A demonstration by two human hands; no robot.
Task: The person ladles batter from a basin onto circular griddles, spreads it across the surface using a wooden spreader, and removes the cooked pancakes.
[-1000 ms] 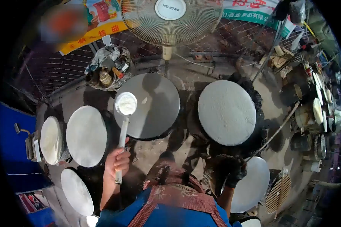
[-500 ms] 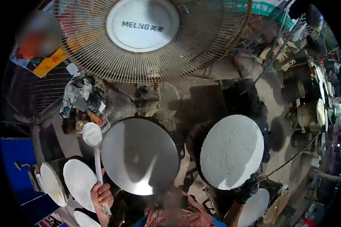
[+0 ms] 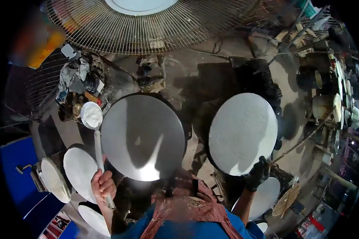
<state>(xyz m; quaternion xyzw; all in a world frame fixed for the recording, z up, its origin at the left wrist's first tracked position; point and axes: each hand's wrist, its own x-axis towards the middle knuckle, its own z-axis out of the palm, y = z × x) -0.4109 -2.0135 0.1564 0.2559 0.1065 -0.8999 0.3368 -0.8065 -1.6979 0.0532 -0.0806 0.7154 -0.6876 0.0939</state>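
My left hand (image 3: pixel 103 184) is closed around the pale handle of a ladle (image 3: pixel 98 151), whose round bowl holds a white substance (image 3: pixel 92 115). Right of the ladle lies a large grey round plate (image 3: pixel 143 135), smooth and bare apart from a small pale spot. Further right is a second round plate (image 3: pixel 243 131), covered in white. At its lower right rim is my right hand (image 3: pixel 257 175) in a dark glove, fingers curled. The near end of a long thin stick (image 3: pixel 299 144) meets those fingers and slants up to the right; the exact grip is partly hidden.
A large fan (image 3: pixel 147 36) stands ahead. Several white discs lie around me, including one at left (image 3: pixel 80 171) and one below my right hand (image 3: pixel 263 199). Crumpled grey bags (image 3: pixel 73 75) lie at upper left. Pots (image 3: pixel 309 79) stand at far right.
The view has tilted downward, so everything sits higher in the picture. The white layer on the right plate looks smoother. Both hands keep their holds; the ladle leans slightly further left.
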